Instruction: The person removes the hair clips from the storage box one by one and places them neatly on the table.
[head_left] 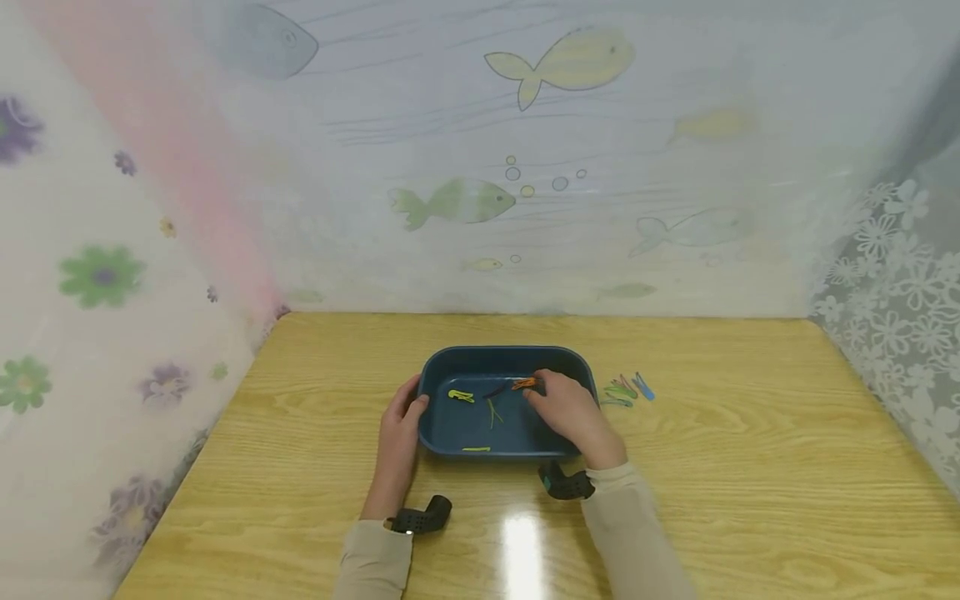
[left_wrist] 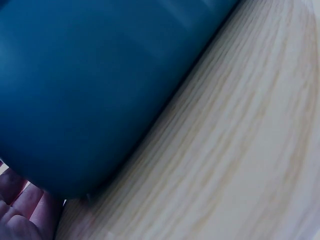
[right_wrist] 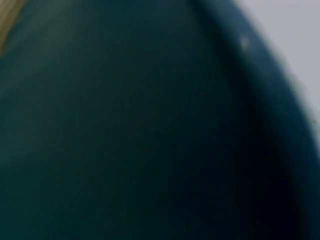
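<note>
Right hand: the right hand (head_left: 567, 408) reaches over the basin's right side, pinching the orange piece between thumb and fingertips.
Left hand: the left hand (head_left: 397, 427) grips the basin's left end, thumb at the rim, fingers along the outer wall.
Orange piece: the orange piece (head_left: 522, 383) is bright, slim and several-stranded, inside the basin toward its far right; finer detail is too small to tell.
Basin: the dark blue basin (head_left: 510, 455) is a smooth, rounded rectangle with a raised rim, standing on the table.
Also inside: a yellow looped piece (head_left: 461, 397) at left, a thin dark piece (head_left: 496, 391) just beside the orange one, a spindly green piece (head_left: 492, 412) with spread legs, and a yellow strip (head_left: 476, 449) by the near wall.
Right of the basin: a loose cluster of pink, green and pale blue pieces (head_left: 621, 391), with a blue piece (head_left: 642, 386) at its right.
Table: the table (head_left: 750, 450) has pale wood grain.
Backdrop: a pale sheet (head_left: 450, 275) with drawn fish.
</note>
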